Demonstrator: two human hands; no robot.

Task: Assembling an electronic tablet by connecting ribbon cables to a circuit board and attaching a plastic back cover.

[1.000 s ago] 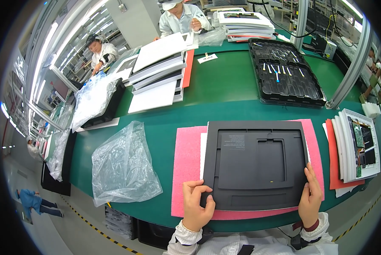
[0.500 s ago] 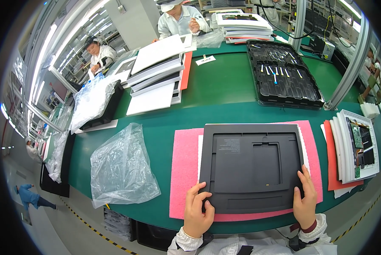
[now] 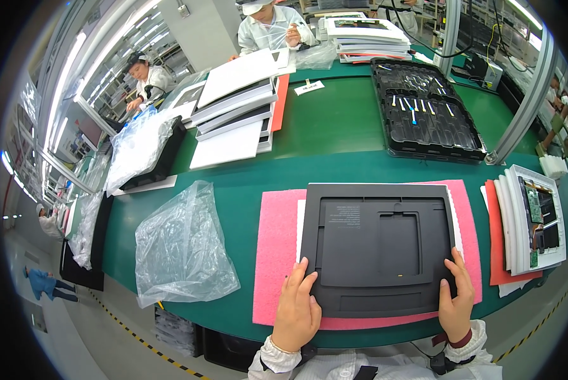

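A flat black plastic cover point(image 3: 353, 253) with a rectangular recess lies face up in front of me. A white-edged sheet shows along its sides, and a pink foam mat point(image 3: 277, 253) lies beneath. My left hand point(image 3: 298, 311) is closed on the cover's lower left edge, its fingers along the side. My right hand point(image 3: 456, 299) grips the lower right edge in the same way, thumb on the top face. What is under the cover is mostly hidden.
A crumpled clear plastic bag point(image 3: 184, 247) lies to the left. At right sits a stack of white frames with a circuit board point(image 3: 535, 206). Farther off are a black parts tray point(image 3: 433, 123), stacked white panels point(image 3: 233, 120) and a bag-covered black bin point(image 3: 141, 152). Co-workers sit beyond.
My left hand has shifted up along the cover's left edge, and its fingers have straightened. My right hand stays at the right edge. The cover has hardly moved.
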